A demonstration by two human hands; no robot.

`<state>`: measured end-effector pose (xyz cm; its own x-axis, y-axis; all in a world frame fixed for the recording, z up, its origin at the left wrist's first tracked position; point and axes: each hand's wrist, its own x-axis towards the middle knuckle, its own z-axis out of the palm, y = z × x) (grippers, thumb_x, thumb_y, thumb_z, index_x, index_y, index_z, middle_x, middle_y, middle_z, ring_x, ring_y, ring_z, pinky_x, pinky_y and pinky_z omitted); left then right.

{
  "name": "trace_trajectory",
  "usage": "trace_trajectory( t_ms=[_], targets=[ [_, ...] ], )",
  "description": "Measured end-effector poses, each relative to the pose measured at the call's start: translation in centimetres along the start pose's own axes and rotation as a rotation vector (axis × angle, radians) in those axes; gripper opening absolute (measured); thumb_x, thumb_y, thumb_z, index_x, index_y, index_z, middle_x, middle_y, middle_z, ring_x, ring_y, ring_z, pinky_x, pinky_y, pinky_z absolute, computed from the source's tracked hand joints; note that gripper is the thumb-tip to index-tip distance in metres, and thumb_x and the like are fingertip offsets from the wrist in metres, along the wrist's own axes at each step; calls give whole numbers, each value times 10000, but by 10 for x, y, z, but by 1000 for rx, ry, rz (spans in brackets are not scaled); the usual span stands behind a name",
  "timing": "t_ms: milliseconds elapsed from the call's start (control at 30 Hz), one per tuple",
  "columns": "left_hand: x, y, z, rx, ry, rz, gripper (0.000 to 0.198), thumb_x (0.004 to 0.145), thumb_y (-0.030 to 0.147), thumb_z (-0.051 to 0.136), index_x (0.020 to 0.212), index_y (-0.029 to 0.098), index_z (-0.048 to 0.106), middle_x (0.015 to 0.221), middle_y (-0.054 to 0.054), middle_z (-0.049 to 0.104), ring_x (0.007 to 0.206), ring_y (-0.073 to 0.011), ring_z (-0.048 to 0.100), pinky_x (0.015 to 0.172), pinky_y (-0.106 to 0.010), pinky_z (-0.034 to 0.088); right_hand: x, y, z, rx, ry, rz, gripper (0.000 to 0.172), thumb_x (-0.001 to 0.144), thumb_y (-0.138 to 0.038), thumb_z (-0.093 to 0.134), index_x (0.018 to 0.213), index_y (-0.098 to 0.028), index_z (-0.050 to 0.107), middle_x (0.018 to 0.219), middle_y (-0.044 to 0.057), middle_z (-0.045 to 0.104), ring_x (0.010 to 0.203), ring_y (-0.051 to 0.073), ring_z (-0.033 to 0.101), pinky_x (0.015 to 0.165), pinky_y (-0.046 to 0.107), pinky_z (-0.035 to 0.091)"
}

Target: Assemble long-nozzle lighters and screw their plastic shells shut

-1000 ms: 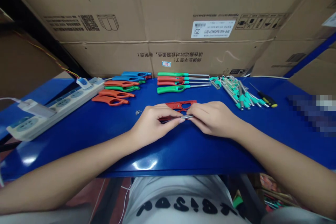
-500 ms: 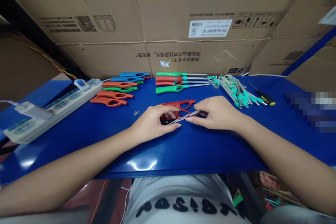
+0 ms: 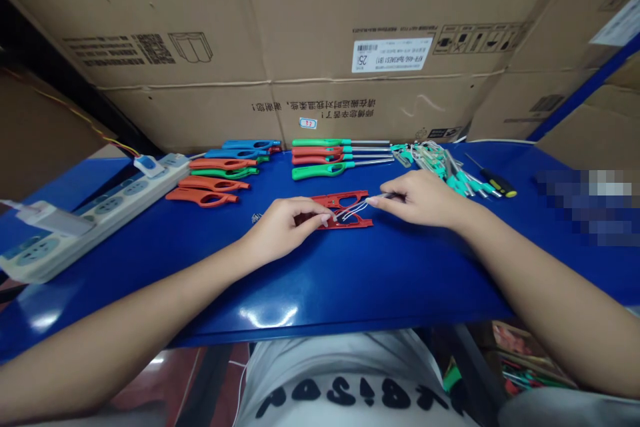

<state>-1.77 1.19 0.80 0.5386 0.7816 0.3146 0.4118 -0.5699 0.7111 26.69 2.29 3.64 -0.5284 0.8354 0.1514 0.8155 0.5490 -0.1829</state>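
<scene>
A red plastic lighter shell lies flat on the blue table between my hands. My left hand presses its left end with pinched fingertips. My right hand pinches a thin metal tube whose white wires trail back across the shell. The tube sits just past the shell's right end, slightly raised.
Red, green and blue shell halves lie at the back left, assembled long lighters at the back centre, a pile of teal-tipped metal tubes and a screwdriver at the back right. A power strip runs along the left. Cardboard boxes stand behind.
My right hand has drawn the metal tube to the right and farther back, pulling the wires out over the shell. My left hand has shifted slightly back, still on the shell.
</scene>
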Motion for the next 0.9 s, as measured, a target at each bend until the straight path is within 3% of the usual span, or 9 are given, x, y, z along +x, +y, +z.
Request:
trace_trajectory(
  t_ms=[167,333,467,567,733,900],
  targets=[
    [0,0,-1,133,23,53,239,958,312,611,1081,176,765,979,-67,755,760,-158,676,688,-265,525,1,-1,2,64,-24,-26,596,958,-663,392,589,-195,402,516,-24,411,503,114,383,573,281,238],
    [1,1,0,157,-20,131,280,1015,289,504,1072,186,758,1010,-73,736,926,-181,681,855,-298,529,0,-8,3,75,53,-63,568,964,-629,407,598,-195,404,531,-15,441,510,115,388,566,282,235],
    [0,1,1,175,-54,177,218,990,280,554,1011,202,757,968,-60,748,928,-193,672,874,-328,523,0,-11,3,64,87,-26,570,958,-631,408,594,-194,436,532,-3,474,511,121,406,564,287,227],
    [-1,1,3,128,-42,149,171,955,260,610,1037,198,746,984,-62,756,905,-185,677,821,-306,531,0,-9,4,54,92,-12,573,955,-636,408,589,-196,431,530,-1,473,512,124,406,566,288,225],
    [-1,0,3,102,-12,33,166,943,264,613,1004,177,740,900,-36,743,707,-138,639,674,-252,506,1,-5,5,40,65,-20,565,958,-640,411,606,-198,425,547,-4,461,531,129,415,571,286,226],
    [1,-5,0,199,46,39,188,947,281,593,989,176,743,881,-34,741,691,-136,611,670,-255,489,1,-1,1,75,-70,-84,452,1013,-540,367,762,-205,538,608,-12,501,580,139,462,591,272,259]
  ],
)
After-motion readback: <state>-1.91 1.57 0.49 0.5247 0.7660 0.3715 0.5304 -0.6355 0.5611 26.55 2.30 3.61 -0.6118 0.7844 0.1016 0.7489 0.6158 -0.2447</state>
